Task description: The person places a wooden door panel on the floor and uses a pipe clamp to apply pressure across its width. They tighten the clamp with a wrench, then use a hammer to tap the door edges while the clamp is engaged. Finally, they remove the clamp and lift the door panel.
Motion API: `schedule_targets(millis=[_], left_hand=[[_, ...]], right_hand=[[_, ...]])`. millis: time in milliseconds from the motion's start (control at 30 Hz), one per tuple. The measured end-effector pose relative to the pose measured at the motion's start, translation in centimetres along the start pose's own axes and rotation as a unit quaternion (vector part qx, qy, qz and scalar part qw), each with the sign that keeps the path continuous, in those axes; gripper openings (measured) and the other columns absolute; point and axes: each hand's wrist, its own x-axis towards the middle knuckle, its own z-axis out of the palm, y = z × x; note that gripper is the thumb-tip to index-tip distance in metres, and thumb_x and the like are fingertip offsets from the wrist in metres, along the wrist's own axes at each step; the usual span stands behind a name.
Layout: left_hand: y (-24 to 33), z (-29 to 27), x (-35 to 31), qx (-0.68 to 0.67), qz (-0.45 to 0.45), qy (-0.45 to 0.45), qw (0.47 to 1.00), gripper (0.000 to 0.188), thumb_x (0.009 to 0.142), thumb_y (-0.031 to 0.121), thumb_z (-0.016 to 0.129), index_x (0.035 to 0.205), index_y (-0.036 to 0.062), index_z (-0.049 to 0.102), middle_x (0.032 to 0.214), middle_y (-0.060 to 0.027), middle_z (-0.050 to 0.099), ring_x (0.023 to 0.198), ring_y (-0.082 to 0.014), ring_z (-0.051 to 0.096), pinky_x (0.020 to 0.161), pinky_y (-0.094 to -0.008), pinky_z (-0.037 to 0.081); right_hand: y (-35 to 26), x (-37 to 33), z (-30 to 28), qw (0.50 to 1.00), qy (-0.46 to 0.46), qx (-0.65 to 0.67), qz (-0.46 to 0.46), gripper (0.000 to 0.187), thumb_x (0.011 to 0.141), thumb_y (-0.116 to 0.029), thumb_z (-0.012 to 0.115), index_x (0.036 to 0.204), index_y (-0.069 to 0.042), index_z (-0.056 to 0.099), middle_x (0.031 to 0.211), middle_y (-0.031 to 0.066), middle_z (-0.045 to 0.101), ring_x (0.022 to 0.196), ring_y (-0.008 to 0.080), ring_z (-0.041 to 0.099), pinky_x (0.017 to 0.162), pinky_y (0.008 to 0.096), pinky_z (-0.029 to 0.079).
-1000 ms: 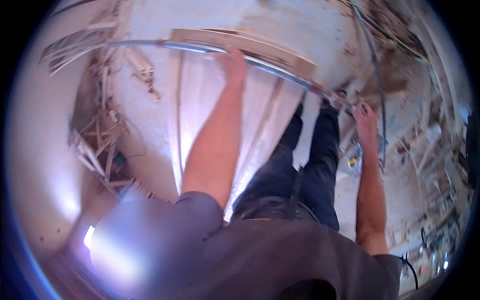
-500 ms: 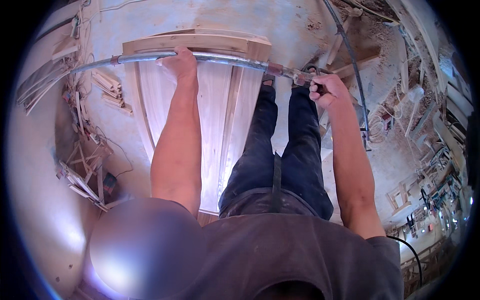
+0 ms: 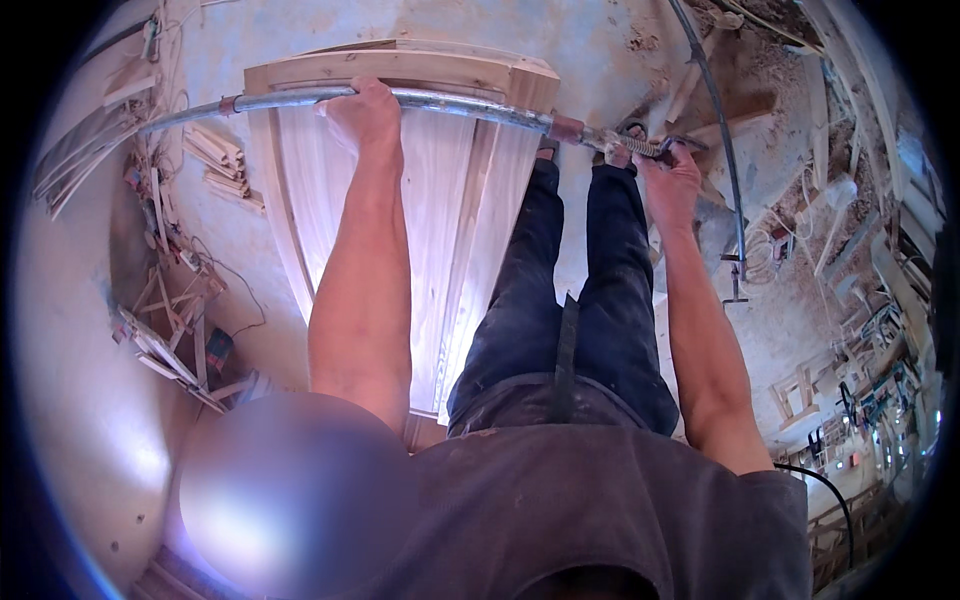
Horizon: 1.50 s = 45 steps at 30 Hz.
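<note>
A long metal pipe clamp (image 3: 455, 103) runs across in front of me, bowed by the lens, over the far end of a pale wooden door-like panel (image 3: 378, 190). My left hand (image 3: 366, 110) is closed round its pipe, left of the middle. At the pipe's right end is a threaded screw (image 3: 640, 146) with a dark crank handle (image 3: 682, 143). The fingers of my right hand (image 3: 672, 183) are closed on that handle. A reddish-brown clamp jaw (image 3: 566, 130) sits on the pipe just left of the screw.
Behind the pipe lies the panel's thick wooden end rail (image 3: 400, 70). A second dark pipe clamp (image 3: 715, 130) stands at the right. Wood strips (image 3: 222, 160) are stacked on the floor at the left. Sawdust, offcuts and a wooden frame (image 3: 795, 395) lie at the right.
My right hand has shifted slightly right and changed its hold on the handle, which now points right. The left hand and pipe sit slightly higher in view.
</note>
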Motion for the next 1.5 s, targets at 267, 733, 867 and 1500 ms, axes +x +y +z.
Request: schedule_targets(millis=[267, 733, 867, 1500], left_hand=[[-0.9, 0.5, 0.8, 0.007, -0.015, -0.085, 0.996, 0.086, 0.087, 0.027, 0.05, 0.141, -0.0273, 0.011, 0.122, -0.0349, 0.058, 0.109, -0.0389, 0.063, 0.092, -0.0407, 0.05], [-1.2, 1.5, 2.8, 0.51, 0.287, -0.178, 0.791, 0.044, 0.095, 0.023, 0.047, 0.124, -0.008, 0.06, 0.115, -0.028, 0.066, 0.109, -0.0372, 0.066, 0.097, -0.0584, 0.046], [0.7, -1.5, 1.2, 0.073, -0.057, -0.096, 0.991, 0.051, 0.09, 0.029, 0.06, 0.124, -0.0085, 0.057, 0.122, -0.026, 0.061, 0.116, -0.038, 0.059, 0.103, -0.0542, 0.04], [4.9, 3.1, -11.5, 0.184, 0.714, -0.296, 0.607, 0.024, 0.064, 0.03, 0.083, 0.081, 0.0158, 0.075, 0.111, -0.0054, 0.062, 0.11, -0.0283, 0.057, 0.095, -0.0473, 0.04]], right_hand=[[2.1, 0.2, 0.0, 0.999, 0.024, -0.026, -0.023, 0.025, 0.081, -0.006, 0.079, 0.104, -0.004, 0.068, 0.091, 0.0044, 0.073, 0.083, 0.0106, 0.068, 0.078, 0.0269, 0.052], [3.6, 0.4, -2.1, 0.819, 0.03, -0.518, -0.244, 0.02, 0.096, -0.025, 0.063, 0.109, -0.014, 0.073, 0.109, 0.0067, 0.071, 0.099, 0.0269, 0.066, 0.085, 0.0361, 0.054], [4.4, 0.9, 0.0, 0.982, 0.031, -0.152, -0.111, 0.02, 0.096, -0.023, 0.062, 0.109, -0.011, 0.072, 0.109, 0.0101, 0.072, 0.099, 0.0276, 0.068, 0.088, 0.0364, 0.053], [1.1, -1.4, 0.6, 0.991, 0.045, -0.07, -0.103, 0.022, 0.09, -0.01, 0.069, 0.11, -0.002, 0.065, 0.096, 0.0101, 0.073, 0.092, 0.0168, 0.072, 0.082, 0.0299, 0.054]])
